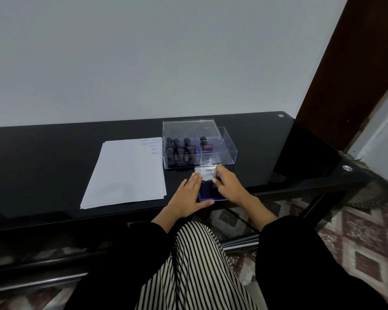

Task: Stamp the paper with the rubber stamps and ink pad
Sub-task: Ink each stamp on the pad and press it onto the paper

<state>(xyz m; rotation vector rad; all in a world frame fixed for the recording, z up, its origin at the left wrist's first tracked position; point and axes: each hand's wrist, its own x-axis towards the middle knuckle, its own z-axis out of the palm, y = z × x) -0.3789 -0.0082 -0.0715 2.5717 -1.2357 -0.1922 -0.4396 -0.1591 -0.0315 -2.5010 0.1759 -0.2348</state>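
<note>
Blue rectangular ink pad (207, 190), metal lid (205, 172)

Your ink pad (207, 191) sits open at the worktop's near edge: blue tray, dark pad, silver lid raised at the far side. White paper (126, 173) lies flat to its left, blue stamp marks in the far-right corner. Approx. seven dark rubber stamps (181, 149) stand upright just behind the pad.

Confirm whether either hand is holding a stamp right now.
No: the stamps all sit in the clear box, while the left hand and right hand are on the ink pad.
</note>
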